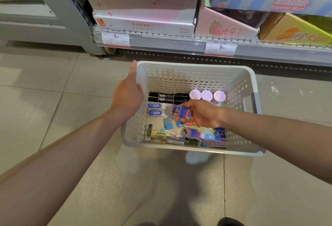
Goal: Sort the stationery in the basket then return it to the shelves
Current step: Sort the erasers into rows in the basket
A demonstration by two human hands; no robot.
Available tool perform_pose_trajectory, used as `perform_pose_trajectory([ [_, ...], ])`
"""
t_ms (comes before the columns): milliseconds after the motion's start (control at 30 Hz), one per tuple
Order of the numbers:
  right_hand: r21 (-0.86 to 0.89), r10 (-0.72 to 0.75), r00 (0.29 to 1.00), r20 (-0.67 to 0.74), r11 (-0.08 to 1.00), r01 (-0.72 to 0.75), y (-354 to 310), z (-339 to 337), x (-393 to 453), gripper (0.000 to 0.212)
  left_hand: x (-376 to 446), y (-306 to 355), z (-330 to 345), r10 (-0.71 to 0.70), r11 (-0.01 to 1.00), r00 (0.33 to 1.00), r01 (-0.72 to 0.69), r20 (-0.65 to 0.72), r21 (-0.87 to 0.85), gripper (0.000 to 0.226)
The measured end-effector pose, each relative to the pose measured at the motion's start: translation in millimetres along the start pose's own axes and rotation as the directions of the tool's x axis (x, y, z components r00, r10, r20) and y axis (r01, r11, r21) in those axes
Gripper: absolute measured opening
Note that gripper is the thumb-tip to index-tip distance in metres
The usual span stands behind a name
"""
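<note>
A white perforated basket (197, 75) sits on the tiled floor below the shelves. My left hand (128, 93) rests flat against its left wall, fingers straight. Inside the basket, my right hand (201, 113) grips a small blue and red packet with a cartoon print (183, 111). Along the back lie two black markers (168, 97) and three pink-lidded jars (206, 95). Two white and blue erasers (155, 109) lie at the left, with blue sharpeners (168, 123) under my right hand. Several erasers and packets (179, 137) are piled along the near wall.
The shelf edge (179, 43) carries two price tags reading 9.90. Above it stand a white and pink display box (143, 24), a pink box (224, 26) and an orange box (296, 31). A grey cabinet base (53, 19) stands at the left. My shoes (230, 222) show at the bottom.
</note>
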State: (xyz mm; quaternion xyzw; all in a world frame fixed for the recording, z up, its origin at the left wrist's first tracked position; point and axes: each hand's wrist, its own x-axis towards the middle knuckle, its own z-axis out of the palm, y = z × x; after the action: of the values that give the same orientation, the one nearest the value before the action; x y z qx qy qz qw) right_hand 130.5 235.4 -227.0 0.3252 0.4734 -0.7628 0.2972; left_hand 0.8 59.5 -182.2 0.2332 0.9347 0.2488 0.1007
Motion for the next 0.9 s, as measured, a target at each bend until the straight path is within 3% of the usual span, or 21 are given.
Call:
perform_pose_trajectory([
  [67, -0.067, -0.027, 1.000, 0.014, 0.997, 0.028, -2.9, 2.7, -0.8, 0.022, -0.3, -0.2, 0.2, 0.005, 1.000, 1.000, -0.005, 0.001, -0.001, 0.067],
  [167, -0.399, -0.158, 0.987, 0.007, 0.905, 0.147, -2.2, 8.0, 1.0, 0.010, 0.1, -0.9, 0.9, 0.005, 1.000, 1.000, -0.005, -0.001, 0.005, 0.068],
  [267, -0.691, -0.302, 0.952, -0.044, 0.697, 0.189, -0.8, 11.4, 7.4, 0.015, 1.3, -2.8, 2.0, -0.003, 1.000, 1.000, 0.003, -0.003, 0.013, 0.068],
  [367, -0.900, -0.439, 0.898, 0.015, 0.386, 0.204, -1.0, 13.2, 14.0, 0.034, 1.6, -2.8, 2.8, 0.000, 1.000, 1.000, 0.000, -0.003, 0.013, 0.069],
  [433, -0.938, -0.494, 0.869, 0.042, 0.279, 0.204, -1.2, 13.8, 16.4, 0.045, 1.3, -2.4, 3.1, -0.003, 1.000, 1.000, 0.003, -0.003, 0.010, 0.069],
  [667, -0.999, -0.602, 0.798, -0.006, -0.021, -0.024, 1.8, 13.0, 34.6, 0.045, 1.1, -1.5, 1.9, -0.009, 1.000, 1.000, 0.009, 0.002, 0.000, 0.068],
  [900, -0.984, -0.644, 0.765, -0.021, -0.124, -0.131, 4.7, 17.7, 43.5, 0.042, -0.3, 0.4, -1.5, -0.021, 1.000, 0.999, 0.022, 0.023, -0.012, 0.067],
])
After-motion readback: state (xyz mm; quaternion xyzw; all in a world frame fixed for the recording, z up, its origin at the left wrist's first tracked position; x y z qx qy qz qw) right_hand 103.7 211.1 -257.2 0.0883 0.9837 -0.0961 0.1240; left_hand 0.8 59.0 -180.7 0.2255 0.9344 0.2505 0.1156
